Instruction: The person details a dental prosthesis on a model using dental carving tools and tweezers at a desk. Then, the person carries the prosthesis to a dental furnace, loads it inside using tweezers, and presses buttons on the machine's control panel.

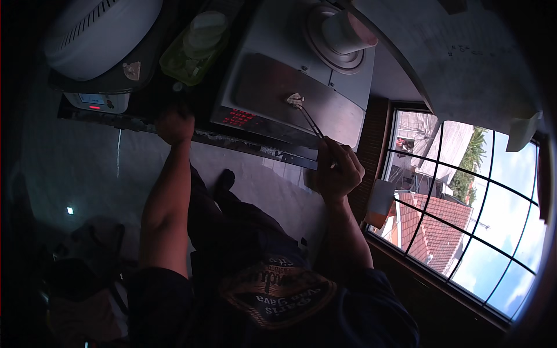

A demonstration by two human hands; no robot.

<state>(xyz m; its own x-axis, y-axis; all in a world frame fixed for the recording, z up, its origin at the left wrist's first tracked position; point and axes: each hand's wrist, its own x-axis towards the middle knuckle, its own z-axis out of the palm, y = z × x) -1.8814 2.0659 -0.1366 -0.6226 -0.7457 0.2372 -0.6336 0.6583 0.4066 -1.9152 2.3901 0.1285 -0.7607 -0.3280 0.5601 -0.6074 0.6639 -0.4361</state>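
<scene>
My right hand (342, 171) is closed around a pair of slim metal tweezers (312, 124). Between their tips is a small, pale, crumpled piece with a dark grid pattern (295, 101); I cannot make out its material. It hangs over the brushed metal panel of a grey machine (264, 87) with red lit digits along its front. My left hand (176, 124) rests by the dark front edge of the counter, left of the machine. Deep shadow covers its fingers, so whether they grip anything does not show.
A scale (96, 101) on the left bears a large white vented vessel (104, 35). Behind my left hand, a yellow-green tray (174, 66) contains pale round items. A white cup-like piece (348, 32) sits on the machine's round plate. Right of me is a barred window (464, 209).
</scene>
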